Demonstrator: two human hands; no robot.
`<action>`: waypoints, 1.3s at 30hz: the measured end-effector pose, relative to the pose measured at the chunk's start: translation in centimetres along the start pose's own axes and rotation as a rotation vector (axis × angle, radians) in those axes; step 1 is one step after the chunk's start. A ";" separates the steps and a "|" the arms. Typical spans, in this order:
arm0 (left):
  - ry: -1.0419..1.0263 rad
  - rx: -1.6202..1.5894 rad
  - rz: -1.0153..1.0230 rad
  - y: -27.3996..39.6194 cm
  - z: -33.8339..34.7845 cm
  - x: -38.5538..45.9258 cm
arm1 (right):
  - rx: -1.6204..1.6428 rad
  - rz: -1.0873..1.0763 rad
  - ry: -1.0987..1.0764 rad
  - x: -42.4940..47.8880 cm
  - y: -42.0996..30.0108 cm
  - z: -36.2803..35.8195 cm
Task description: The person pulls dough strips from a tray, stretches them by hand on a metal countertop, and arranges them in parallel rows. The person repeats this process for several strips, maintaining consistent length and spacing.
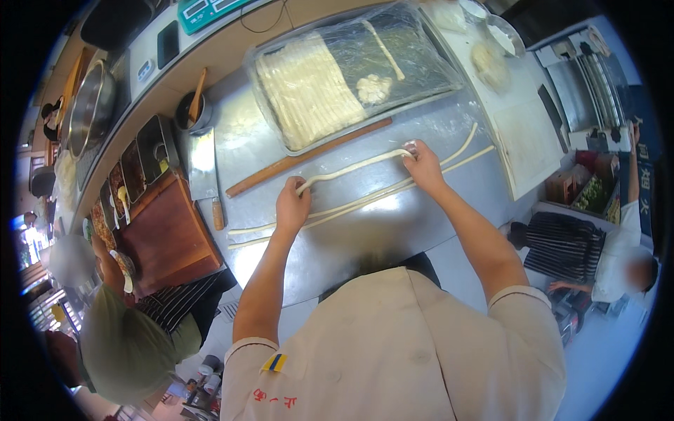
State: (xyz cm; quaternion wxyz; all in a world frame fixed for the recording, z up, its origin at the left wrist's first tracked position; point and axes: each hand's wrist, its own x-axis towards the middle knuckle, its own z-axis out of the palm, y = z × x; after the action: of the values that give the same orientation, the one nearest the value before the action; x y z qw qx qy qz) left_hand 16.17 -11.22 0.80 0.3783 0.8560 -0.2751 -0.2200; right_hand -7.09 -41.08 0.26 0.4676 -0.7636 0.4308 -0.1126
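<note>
Between my hands hangs a pale dough strand (355,167), a little slack in the middle. One end is pinched in my left hand (293,204), the other in my right hand (424,166). Below it, two more long dough strands (363,200) lie side by side on the steel worktop (337,237), passing behind both forearms. Just beyond my hands rests a wooden rolling pin (310,157). Farther back, a film-covered tray (453,84) holds closely laid rows of dough strands (308,94), a dough lump (374,88) and one loose strand (384,50).
A cleaver (204,168) lies left, near a pot (192,113) with a wooden-handled utensil. Beyond are a wooden board (163,237) and topping pans (158,144). At right are a white cutting board (529,142) and a dough machine (584,89). Co-workers stand on both sides.
</note>
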 end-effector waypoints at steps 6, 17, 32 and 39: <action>0.032 -0.298 -0.052 0.8 -1.3 -4.6 | 0.216 -0.025 -0.094 -4.5 -0.2 -4.9; 0.146 0.351 0.189 -0.9 6.4 -19.1 | -0.400 -0.516 -0.018 -11.7 10.4 -8.1; -0.093 0.247 0.129 6.8 18.5 -24.4 | -0.520 -0.581 -0.591 -20.0 5.4 0.5; 0.014 0.429 0.248 5.5 17.0 -20.7 | -0.707 -0.628 -0.406 -17.8 5.9 1.9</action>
State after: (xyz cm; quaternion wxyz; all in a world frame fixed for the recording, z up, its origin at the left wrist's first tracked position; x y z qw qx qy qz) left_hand -10.97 -10.10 -1.95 0.2138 0.8779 -0.4160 -0.1025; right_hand -19.99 -27.44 -1.49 0.1989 -0.9740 0.0927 0.0554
